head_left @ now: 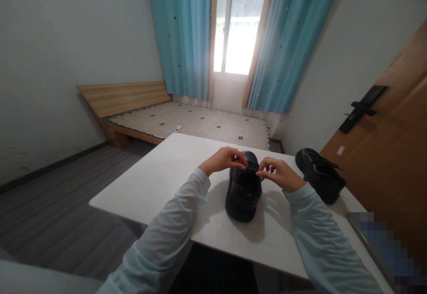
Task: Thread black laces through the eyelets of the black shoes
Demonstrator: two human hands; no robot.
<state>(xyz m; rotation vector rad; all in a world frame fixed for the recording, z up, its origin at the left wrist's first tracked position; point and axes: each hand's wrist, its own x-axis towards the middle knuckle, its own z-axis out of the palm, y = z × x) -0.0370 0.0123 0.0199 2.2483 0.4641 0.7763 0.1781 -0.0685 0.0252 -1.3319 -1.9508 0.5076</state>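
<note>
A black lace-up shoe (pixel 244 196) rests on the white table (pixel 160 174), its heel toward me and its toe pointing away. My left hand (pixel 227 159) is at the left side of the lacing, thumb and fingers pinched together on a shoelace. From the right, my right hand (pixel 278 172) pinches at the lacing too, with thumb and forefinger closed on a shoelace. The thin laces are hard to make out against the black upper. The matching black shoe (pixel 318 174) sits apart at the table's right edge, a lace end sticking out.
Beyond the table is a low bed with a patterned mattress (pixel 200 122), a small white remote-like object (pixel 178 129) on it. A brown door (pixel 393 138) with a black handle stands close on the right. Blue curtains (pixel 187 36) frame the window (pixel 238 27).
</note>
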